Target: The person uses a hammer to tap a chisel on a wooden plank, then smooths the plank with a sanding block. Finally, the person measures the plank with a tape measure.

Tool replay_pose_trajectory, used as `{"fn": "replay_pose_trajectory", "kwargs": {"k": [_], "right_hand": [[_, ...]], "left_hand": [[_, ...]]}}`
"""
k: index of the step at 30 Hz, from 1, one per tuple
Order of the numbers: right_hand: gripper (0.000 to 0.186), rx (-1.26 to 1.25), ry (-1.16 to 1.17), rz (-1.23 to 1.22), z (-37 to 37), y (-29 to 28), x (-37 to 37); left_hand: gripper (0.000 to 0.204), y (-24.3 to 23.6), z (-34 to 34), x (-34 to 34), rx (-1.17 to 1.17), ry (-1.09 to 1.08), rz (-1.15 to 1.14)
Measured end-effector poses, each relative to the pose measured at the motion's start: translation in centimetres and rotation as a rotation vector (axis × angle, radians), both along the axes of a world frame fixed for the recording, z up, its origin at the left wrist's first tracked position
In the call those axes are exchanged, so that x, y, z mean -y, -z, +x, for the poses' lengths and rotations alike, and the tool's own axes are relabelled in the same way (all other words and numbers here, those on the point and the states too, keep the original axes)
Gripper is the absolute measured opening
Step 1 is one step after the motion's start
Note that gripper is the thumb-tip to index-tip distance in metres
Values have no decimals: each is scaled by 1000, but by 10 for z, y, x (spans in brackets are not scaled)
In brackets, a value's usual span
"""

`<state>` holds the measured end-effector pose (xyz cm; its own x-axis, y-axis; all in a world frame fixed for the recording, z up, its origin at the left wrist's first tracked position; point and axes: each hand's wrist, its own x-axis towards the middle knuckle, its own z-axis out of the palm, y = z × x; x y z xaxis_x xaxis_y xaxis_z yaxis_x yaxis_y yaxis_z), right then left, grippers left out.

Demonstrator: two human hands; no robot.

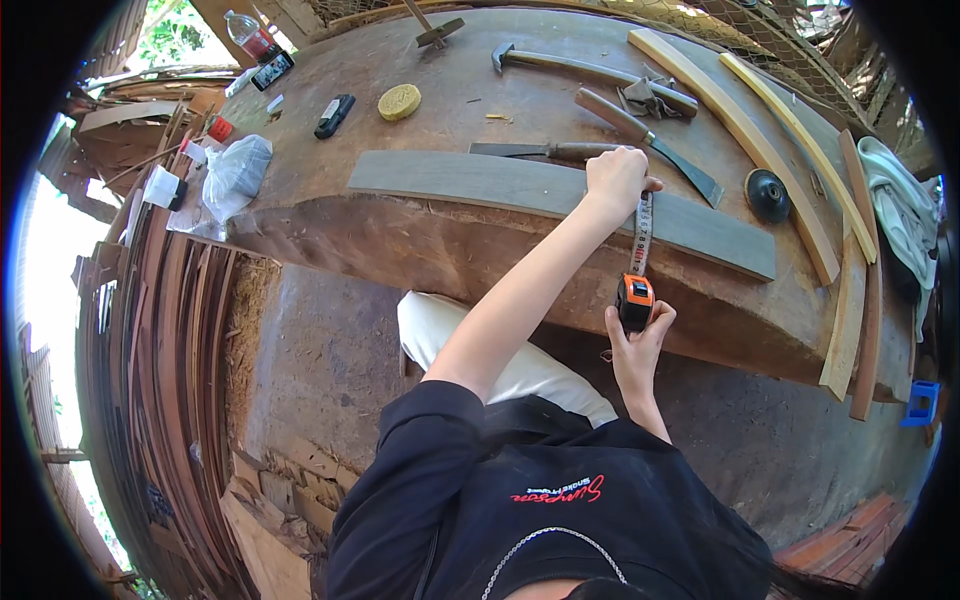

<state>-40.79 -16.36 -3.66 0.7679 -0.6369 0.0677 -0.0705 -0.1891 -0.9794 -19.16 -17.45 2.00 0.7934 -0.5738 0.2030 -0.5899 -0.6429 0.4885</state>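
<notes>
An orange and black tape measure (635, 300) sits in my right hand (638, 350), fingers and thumb closed on its case in front of the bench edge. Its pulled-out blade (641, 235) runs away from me across a grey wooden board (470, 180) lying along the near edge of the bench. My left hand (617, 180) is closed at the blade's far end, by the board's far edge; the fingertips are partly hidden. Just beyond that hand lies a chisel (575, 151) with a wooden handle, and to the right is another wide chisel (655, 140).
On the thick wooden bench (330, 225) lie a hammer (590, 72), long wooden strips (740, 145), a round black object (767, 195), a yellow disc (400, 101) and a dark handheld device (335, 116). A plastic bag (236, 175) rests at the left end. Stacked planks (160, 400) stand at left.
</notes>
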Motion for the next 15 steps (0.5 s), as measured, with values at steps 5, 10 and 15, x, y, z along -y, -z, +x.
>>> {"fn": "replay_pose_trajectory", "kwargs": {"k": [5, 10, 15], "right_hand": [[46, 17, 2, 7, 0, 1, 0], [47, 15, 1, 23, 0, 0, 1], [47, -4, 7, -30, 0, 2, 2]], "left_hand": [[32, 0, -1, 1, -15, -4, -4], [33, 0, 0, 0, -14, 3, 12], [34, 0, 0, 1, -7, -4, 14]]}}
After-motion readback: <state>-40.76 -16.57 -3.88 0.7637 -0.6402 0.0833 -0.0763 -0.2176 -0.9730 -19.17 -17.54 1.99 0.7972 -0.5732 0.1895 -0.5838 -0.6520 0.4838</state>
